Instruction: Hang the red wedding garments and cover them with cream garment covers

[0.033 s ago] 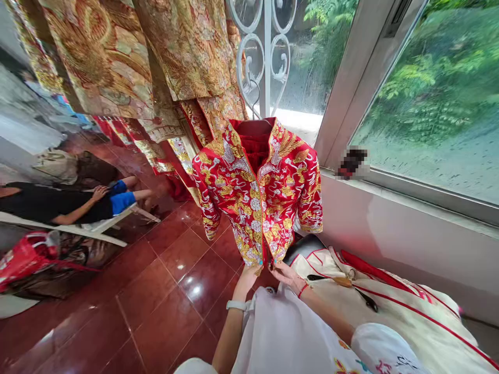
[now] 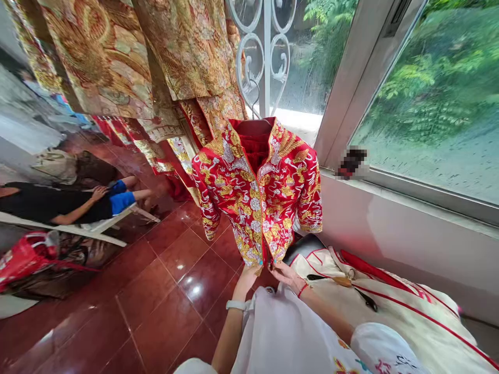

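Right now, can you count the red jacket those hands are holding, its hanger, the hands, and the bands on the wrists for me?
Red jacket: 1
Hanger: 1
Left hand and right hand: 2 hands
White wristband and red wristband: 2 bands
Total: 6

Richly embroidered, raised-thread cloth jacket (image 2: 255,195), glossy smooth floor tiles (image 2: 156,280), painted metal scrollwork (image 2: 267,57), wet glass window (image 2: 436,114)

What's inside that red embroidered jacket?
Through the open collar of the red jacket, gathered red fabric and part of a hanger show; anything lower is covered.
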Available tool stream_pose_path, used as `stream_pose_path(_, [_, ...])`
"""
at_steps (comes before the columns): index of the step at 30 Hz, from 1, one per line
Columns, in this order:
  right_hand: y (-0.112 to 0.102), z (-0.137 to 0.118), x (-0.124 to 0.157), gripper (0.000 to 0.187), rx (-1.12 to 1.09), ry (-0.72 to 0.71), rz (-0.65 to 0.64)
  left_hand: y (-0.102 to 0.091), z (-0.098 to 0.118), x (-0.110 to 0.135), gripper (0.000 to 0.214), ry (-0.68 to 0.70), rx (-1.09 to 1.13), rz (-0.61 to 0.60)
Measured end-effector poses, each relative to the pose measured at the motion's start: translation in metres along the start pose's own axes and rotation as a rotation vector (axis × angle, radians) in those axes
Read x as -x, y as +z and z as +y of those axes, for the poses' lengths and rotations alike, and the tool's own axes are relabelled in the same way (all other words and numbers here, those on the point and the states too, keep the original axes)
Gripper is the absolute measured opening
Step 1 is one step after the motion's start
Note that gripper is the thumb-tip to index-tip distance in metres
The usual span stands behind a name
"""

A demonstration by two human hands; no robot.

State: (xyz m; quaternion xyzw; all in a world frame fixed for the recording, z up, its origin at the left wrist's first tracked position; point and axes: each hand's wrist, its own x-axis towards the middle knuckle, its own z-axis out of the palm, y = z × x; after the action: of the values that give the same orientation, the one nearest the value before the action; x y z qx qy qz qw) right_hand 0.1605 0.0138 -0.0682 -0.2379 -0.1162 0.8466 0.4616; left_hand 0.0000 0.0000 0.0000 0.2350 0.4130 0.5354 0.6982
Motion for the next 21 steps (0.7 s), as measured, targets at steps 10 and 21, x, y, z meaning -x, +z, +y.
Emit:
stream_pose_path(10, [0.01,-0.001,0.006,0.038,0.074,0.13,0.015,0.013,-0.01,-0.003,0.071,0.032,-0.045,0.139])
stream_pose_path(21, [0.021,-0.003,0.008,0.041,0.101,0.109,0.038,0.013,-0.007,0.002,0.071,-0.015,-0.021,0.072])
